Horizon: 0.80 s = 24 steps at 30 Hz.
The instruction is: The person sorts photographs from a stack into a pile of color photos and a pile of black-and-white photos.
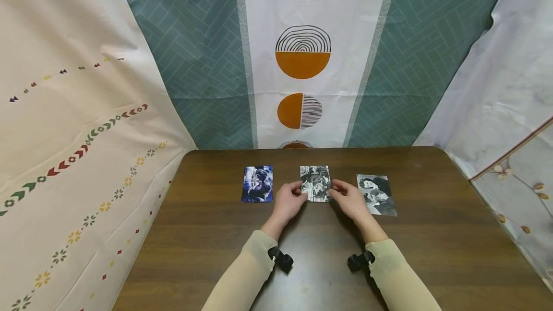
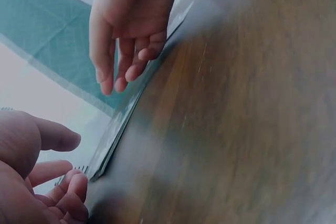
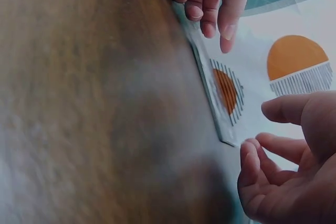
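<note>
A black-and-white photo print (image 1: 315, 183) lies at the middle of the table's far part, between the two hands. My left hand (image 1: 289, 202) is at its left edge, thumb and fingers slightly parted. At the opposite edge is my right hand (image 1: 349, 200), similarly posed. In the left wrist view, the left hand (image 2: 39, 174) has its thumb apart from loosely bent fingers, with nothing seen between them. The right wrist view gives the same for the right hand (image 3: 294, 156). Whether fingertips touch the print cannot be told.
A blue-purple photo print (image 1: 257, 184) lies to the left, and another black-and-white print (image 1: 377, 195) sits slightly tilted to the right, beside the right hand. The brown wooden table (image 1: 207, 253) ends at a patterned cloth backdrop (image 1: 203, 61). Cloths also hang at both sides.
</note>
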Each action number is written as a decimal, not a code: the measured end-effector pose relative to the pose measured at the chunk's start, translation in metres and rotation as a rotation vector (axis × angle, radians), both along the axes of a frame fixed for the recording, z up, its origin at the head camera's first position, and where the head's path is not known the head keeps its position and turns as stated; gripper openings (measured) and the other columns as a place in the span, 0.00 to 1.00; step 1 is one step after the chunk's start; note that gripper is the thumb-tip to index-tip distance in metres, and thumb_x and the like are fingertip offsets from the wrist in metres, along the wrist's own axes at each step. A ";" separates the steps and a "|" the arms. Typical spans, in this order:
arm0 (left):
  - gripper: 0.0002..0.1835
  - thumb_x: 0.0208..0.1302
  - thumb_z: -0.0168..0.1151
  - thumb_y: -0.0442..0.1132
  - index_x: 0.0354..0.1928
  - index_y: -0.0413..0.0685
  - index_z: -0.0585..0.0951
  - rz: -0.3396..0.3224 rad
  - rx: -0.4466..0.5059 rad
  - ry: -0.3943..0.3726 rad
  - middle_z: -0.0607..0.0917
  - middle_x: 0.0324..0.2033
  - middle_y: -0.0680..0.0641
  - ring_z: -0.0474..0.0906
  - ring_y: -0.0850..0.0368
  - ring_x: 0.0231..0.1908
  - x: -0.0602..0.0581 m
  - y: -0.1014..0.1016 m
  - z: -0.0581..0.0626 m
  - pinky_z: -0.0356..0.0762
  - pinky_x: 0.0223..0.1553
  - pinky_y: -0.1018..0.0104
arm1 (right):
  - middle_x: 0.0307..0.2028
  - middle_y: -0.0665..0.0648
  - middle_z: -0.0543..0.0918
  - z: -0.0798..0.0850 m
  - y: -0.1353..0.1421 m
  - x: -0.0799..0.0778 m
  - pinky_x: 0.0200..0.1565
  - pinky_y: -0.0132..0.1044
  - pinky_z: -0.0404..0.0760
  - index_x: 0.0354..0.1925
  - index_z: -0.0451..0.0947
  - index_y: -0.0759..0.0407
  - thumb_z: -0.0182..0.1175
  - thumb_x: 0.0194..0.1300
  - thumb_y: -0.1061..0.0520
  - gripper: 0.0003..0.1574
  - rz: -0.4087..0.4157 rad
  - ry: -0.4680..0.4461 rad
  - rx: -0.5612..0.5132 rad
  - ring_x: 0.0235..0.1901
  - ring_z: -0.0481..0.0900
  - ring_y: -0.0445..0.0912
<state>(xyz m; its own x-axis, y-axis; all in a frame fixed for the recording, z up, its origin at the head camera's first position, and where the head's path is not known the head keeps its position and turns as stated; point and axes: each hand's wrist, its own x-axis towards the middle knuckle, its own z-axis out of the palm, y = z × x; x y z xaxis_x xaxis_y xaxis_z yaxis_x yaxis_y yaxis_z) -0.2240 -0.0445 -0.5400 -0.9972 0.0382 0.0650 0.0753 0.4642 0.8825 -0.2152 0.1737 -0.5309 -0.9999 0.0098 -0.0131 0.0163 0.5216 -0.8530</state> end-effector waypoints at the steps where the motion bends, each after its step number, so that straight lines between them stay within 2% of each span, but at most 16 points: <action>1: 0.26 0.60 0.71 0.34 0.63 0.39 0.86 -0.003 0.013 0.007 0.82 0.39 0.48 0.75 0.60 0.37 0.001 0.001 0.001 0.76 0.44 0.62 | 0.59 0.67 0.84 0.001 0.002 0.001 0.55 0.50 0.81 0.71 0.76 0.67 0.64 0.77 0.54 0.31 0.003 0.005 -0.007 0.59 0.80 0.61; 6: 0.25 0.61 0.72 0.33 0.61 0.38 0.86 -0.039 0.052 0.046 0.83 0.40 0.43 0.73 0.63 0.31 0.009 0.011 0.006 0.74 0.39 0.65 | 0.59 0.67 0.84 0.007 0.012 0.008 0.46 0.41 0.80 0.72 0.76 0.67 0.64 0.78 0.54 0.31 0.021 0.025 -0.013 0.58 0.81 0.60; 14: 0.22 0.60 0.74 0.31 0.59 0.36 0.87 -0.083 0.078 0.097 0.84 0.37 0.41 0.71 0.66 0.28 0.022 0.028 0.012 0.72 0.35 0.69 | 0.61 0.67 0.83 0.010 0.030 0.019 0.46 0.42 0.81 0.74 0.73 0.66 0.62 0.80 0.52 0.32 0.061 -0.013 0.009 0.59 0.80 0.59; 20: 0.20 0.62 0.73 0.31 0.57 0.36 0.88 -0.137 0.052 0.121 0.84 0.34 0.46 0.68 0.70 0.26 0.025 0.045 0.012 0.72 0.33 0.72 | 0.62 0.67 0.83 0.012 0.050 0.025 0.45 0.40 0.82 0.75 0.72 0.65 0.61 0.81 0.49 0.34 0.090 -0.017 0.049 0.58 0.81 0.59; 24: 0.20 0.62 0.72 0.30 0.57 0.35 0.87 -0.178 0.061 0.110 0.84 0.33 0.48 0.68 0.71 0.24 0.026 0.056 0.011 0.71 0.32 0.72 | 0.61 0.67 0.83 0.014 0.069 0.029 0.44 0.39 0.81 0.75 0.72 0.66 0.60 0.82 0.49 0.34 0.085 0.002 0.087 0.58 0.81 0.59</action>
<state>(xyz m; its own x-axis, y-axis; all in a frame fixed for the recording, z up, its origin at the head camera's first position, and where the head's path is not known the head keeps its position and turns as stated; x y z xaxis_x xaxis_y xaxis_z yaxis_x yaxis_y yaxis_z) -0.1980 0.0118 -0.5294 -0.9617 0.2059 0.1807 0.2489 0.3809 0.8905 -0.1862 0.2427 -0.5172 -0.9972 -0.0739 -0.0138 -0.0328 0.5931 -0.8045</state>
